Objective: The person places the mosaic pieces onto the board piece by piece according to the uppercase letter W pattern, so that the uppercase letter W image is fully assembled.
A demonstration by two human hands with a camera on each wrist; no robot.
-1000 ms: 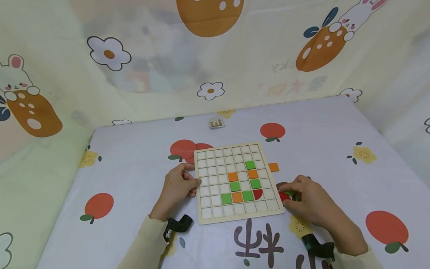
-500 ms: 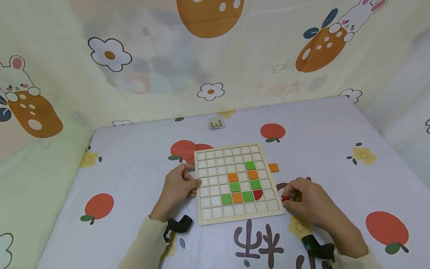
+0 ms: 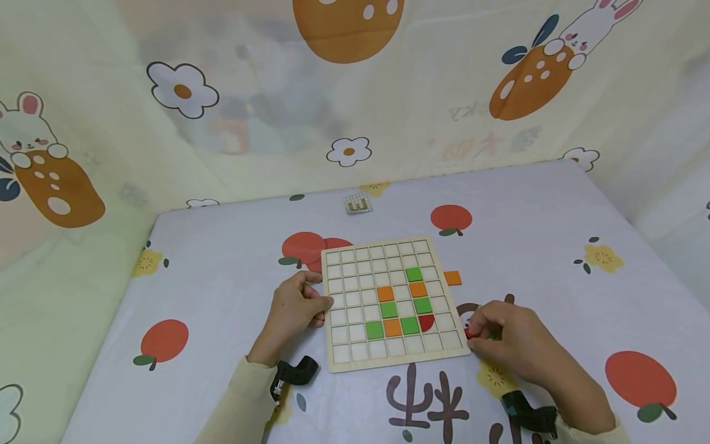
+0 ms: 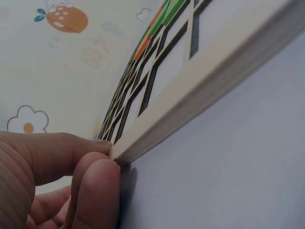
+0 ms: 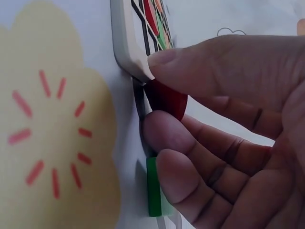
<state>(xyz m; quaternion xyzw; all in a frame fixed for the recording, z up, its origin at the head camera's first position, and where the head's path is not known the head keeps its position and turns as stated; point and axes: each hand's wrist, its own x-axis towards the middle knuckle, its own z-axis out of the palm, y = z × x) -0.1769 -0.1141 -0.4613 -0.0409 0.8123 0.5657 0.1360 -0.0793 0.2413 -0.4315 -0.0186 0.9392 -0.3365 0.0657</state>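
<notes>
A pale wooden grid board (image 3: 396,356) lies on the table, with green, orange and red pieces set in some of its squares. My left hand (image 3: 294,303) grips the board's left edge with thumb and fingers; the left wrist view shows the fingertips (image 4: 97,186) against the rim. Beside the board's right edge, my right hand (image 3: 518,336) pinches a red rounded piece (image 5: 167,100), mostly hidden from above by the hand. A green tile (image 5: 153,186) stands out from under its lower fingertips. In the right wrist view the thumb touches the board's corner.
A loose orange tile (image 3: 452,278) lies just past the board's right edge. Farther back lies a small card printed with a grid pattern (image 3: 357,203). The printed cloth (image 3: 233,246) covers the table, and a patterned curtain (image 3: 249,142) rises behind it.
My right hand has drawn its fingers in round the red piece, which showed on the table beside the board a second ago. My left hand and the board have stayed in place.
</notes>
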